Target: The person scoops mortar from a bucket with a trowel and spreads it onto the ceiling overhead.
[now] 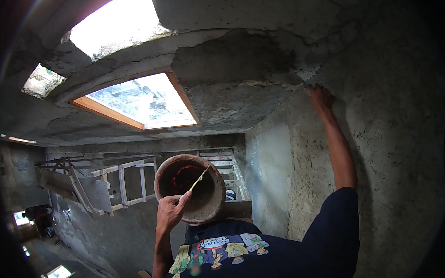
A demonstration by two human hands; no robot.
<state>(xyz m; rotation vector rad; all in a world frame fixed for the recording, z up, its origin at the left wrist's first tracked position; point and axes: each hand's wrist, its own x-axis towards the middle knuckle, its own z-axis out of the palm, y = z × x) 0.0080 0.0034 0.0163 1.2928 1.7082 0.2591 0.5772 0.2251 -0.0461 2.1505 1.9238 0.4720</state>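
Observation:
My left hand (170, 213) is closed at the near left side of a round, clay-stained bucket (214, 200). A thin yellowish stick-like piece (199, 181) runs from its fingers across the bucket's mouth; its exact kind is unclear. Reddish marks and dark shadow show inside the bucket. My right arm stretches up and forward to the rough grey wall. There my right hand (321, 99) is curled against the plaster, just below a cracked, pale patch (310, 72) where two surfaces meet. Something small and pale may be in its fingertips, too small to make out.
Ahead, a wood-framed window (145, 104) sits in the cement wall, with a bright opening (116, 25) above it. A wooden ladder (123, 184) and boards (76, 185) stand at the left. Another slatted frame (238, 181) is behind the bucket. The floor lies far below.

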